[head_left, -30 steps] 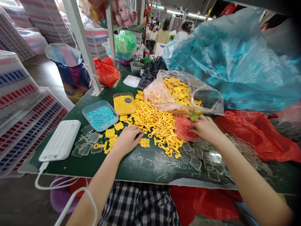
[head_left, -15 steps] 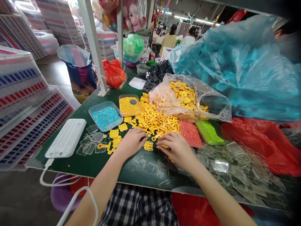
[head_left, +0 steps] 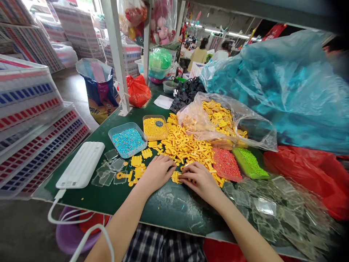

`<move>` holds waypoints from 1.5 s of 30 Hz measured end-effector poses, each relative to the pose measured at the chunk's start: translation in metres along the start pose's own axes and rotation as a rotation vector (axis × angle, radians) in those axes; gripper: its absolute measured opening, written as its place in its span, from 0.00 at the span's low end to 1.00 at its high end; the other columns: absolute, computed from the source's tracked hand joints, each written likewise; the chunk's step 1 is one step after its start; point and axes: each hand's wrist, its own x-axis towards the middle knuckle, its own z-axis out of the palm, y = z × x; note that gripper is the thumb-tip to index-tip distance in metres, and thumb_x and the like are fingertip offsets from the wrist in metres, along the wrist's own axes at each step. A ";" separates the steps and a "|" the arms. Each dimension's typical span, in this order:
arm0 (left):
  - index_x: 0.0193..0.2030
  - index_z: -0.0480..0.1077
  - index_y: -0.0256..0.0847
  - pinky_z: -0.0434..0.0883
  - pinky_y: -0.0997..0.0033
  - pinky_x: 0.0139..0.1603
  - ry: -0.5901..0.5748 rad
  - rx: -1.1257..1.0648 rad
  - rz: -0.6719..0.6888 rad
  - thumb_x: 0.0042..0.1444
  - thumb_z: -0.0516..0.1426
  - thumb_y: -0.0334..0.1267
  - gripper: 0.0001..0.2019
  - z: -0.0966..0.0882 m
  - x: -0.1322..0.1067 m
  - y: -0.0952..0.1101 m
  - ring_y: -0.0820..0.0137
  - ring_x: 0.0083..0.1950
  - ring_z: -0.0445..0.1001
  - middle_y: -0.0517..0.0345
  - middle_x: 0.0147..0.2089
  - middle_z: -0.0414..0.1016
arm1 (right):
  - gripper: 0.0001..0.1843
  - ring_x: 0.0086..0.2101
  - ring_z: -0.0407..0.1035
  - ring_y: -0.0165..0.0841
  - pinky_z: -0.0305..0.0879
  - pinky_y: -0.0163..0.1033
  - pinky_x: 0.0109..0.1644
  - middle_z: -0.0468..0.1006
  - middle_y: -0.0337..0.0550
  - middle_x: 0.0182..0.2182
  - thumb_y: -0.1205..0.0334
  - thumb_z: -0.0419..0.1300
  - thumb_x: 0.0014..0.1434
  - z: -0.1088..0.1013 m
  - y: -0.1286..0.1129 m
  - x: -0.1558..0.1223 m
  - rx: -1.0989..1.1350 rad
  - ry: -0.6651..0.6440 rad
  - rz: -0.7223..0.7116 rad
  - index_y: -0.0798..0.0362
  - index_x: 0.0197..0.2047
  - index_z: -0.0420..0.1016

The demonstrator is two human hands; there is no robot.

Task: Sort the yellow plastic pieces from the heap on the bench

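My left hand (head_left: 157, 173) rests palm down on the green table (head_left: 114, 196), its curled fingers at the edge of a small yellow plastic piece (head_left: 175, 177). My right hand (head_left: 198, 179) meets it from the right, fingertips pinched on that same piece. Just beyond both hands lies a heap of yellow plastic parts (head_left: 185, 145). A tray of red beads (head_left: 226, 164) lies right of my right hand, with a tray of green beads (head_left: 249, 163) beside it.
Trays of blue beads (head_left: 127, 140) and yellow beads (head_left: 155, 128) stand at the left, near a white power bank (head_left: 81, 165) with a cable. Clear plastic pieces (head_left: 272, 211) pile up at the right. Big blue (head_left: 286, 87) and red (head_left: 313, 171) bags crowd the right side.
My right hand left the red bead tray and moved left to the yellow piece beside my left hand. The view shifted, and the green bead tray came into sight.
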 end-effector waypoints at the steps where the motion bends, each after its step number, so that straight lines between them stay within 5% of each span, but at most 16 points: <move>1: 0.41 0.73 0.40 0.66 0.60 0.49 -0.001 0.001 -0.005 0.66 0.51 0.37 0.10 0.000 0.000 0.000 0.63 0.47 0.71 0.54 0.43 0.76 | 0.07 0.39 0.68 0.35 0.65 0.41 0.44 0.79 0.41 0.37 0.59 0.60 0.62 0.001 0.001 0.000 0.002 0.001 -0.002 0.44 0.39 0.81; 16: 0.41 0.75 0.41 0.68 0.60 0.51 -0.018 -0.019 -0.007 0.66 0.52 0.37 0.10 -0.002 0.001 -0.002 0.63 0.47 0.71 0.54 0.42 0.76 | 0.10 0.35 0.65 0.34 0.63 0.39 0.39 0.77 0.41 0.31 0.56 0.57 0.65 -0.004 0.008 0.001 0.048 -0.037 -0.053 0.46 0.40 0.80; 21: 0.40 0.74 0.42 0.69 0.61 0.50 0.175 -0.035 -0.023 0.66 0.52 0.39 0.10 -0.009 0.005 0.001 0.65 0.46 0.74 0.55 0.43 0.78 | 0.13 0.35 0.66 0.35 0.62 0.39 0.38 0.77 0.42 0.31 0.57 0.54 0.67 -0.010 0.016 -0.005 0.039 0.053 -0.026 0.48 0.42 0.79; 26: 0.40 0.74 0.41 0.68 0.60 0.48 0.322 0.152 -0.088 0.65 0.50 0.40 0.12 -0.041 0.028 0.001 0.61 0.45 0.75 0.53 0.43 0.79 | 0.11 0.34 0.65 0.36 0.59 0.40 0.38 0.77 0.42 0.30 0.59 0.55 0.66 -0.009 0.022 -0.010 -0.001 0.081 -0.016 0.50 0.39 0.79; 34: 0.44 0.76 0.42 0.66 0.55 0.51 0.160 0.583 -0.319 0.63 0.49 0.41 0.15 -0.082 0.085 -0.032 0.54 0.51 0.72 0.49 0.48 0.78 | 0.09 0.35 0.64 0.34 0.55 0.40 0.38 0.77 0.40 0.31 0.60 0.57 0.65 -0.005 0.013 -0.007 0.022 0.048 -0.067 0.49 0.37 0.79; 38: 0.44 0.78 0.40 0.64 0.52 0.53 -0.044 0.665 -0.478 0.60 0.51 0.42 0.16 -0.087 0.107 -0.049 0.49 0.55 0.70 0.44 0.50 0.77 | 0.08 0.35 0.63 0.34 0.54 0.39 0.38 0.76 0.40 0.30 0.59 0.58 0.65 -0.006 0.014 -0.008 0.043 0.057 -0.065 0.49 0.38 0.79; 45: 0.37 0.79 0.40 0.63 0.55 0.53 -0.187 0.656 -0.603 0.51 0.60 0.41 0.11 -0.081 0.132 -0.062 0.48 0.54 0.72 0.43 0.47 0.79 | 0.07 0.35 0.61 0.33 0.51 0.39 0.38 0.75 0.39 0.29 0.61 0.61 0.63 -0.008 0.013 -0.009 0.057 0.032 -0.075 0.48 0.37 0.81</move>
